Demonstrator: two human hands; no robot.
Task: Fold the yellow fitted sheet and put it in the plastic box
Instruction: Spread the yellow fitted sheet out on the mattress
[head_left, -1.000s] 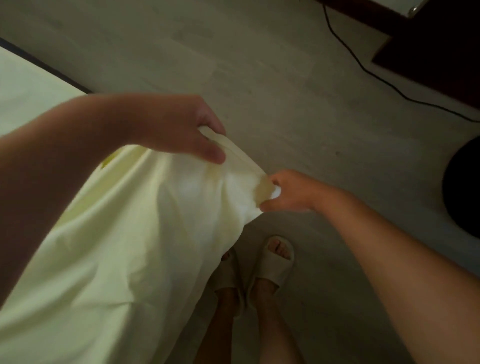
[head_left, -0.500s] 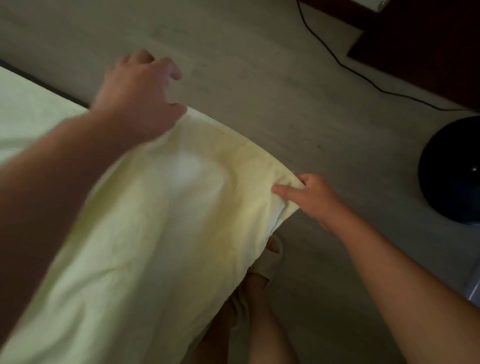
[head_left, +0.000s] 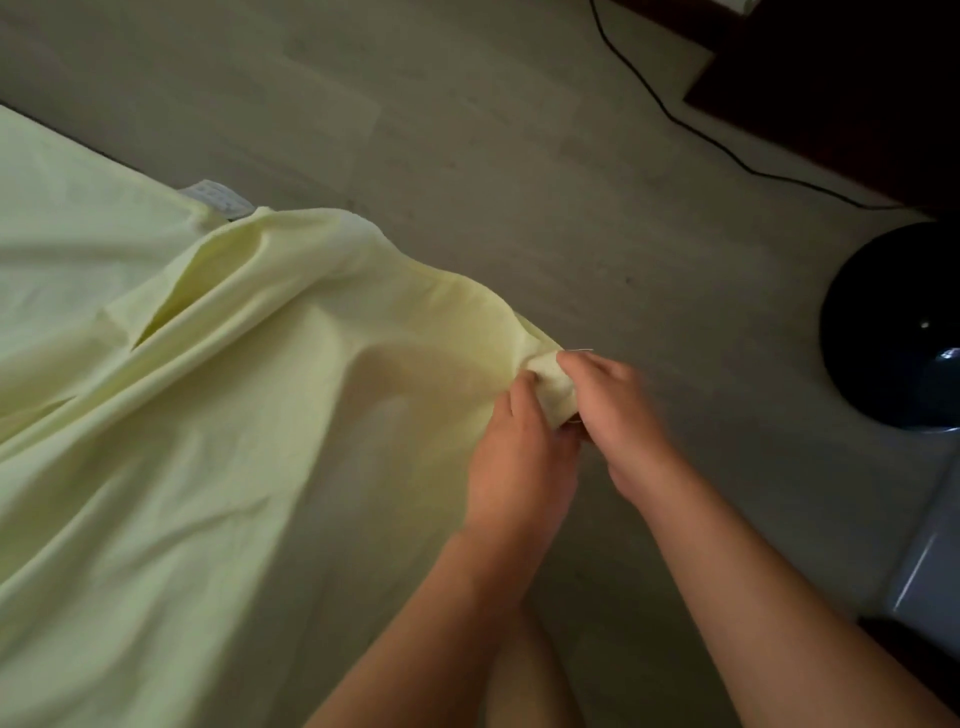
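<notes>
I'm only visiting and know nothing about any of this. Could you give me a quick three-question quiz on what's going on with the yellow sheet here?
1. True or false: only the right hand holds the yellow fitted sheet.
2. Which thing runs across the floor at the upper right? A) a black cable B) a red rope C) a broom
3. Fill the gap: the round object to the right of the hands is ___ in colour.

Key: 1 false, the left hand has its grip on the same corner too; 2 A; 3 black.
</notes>
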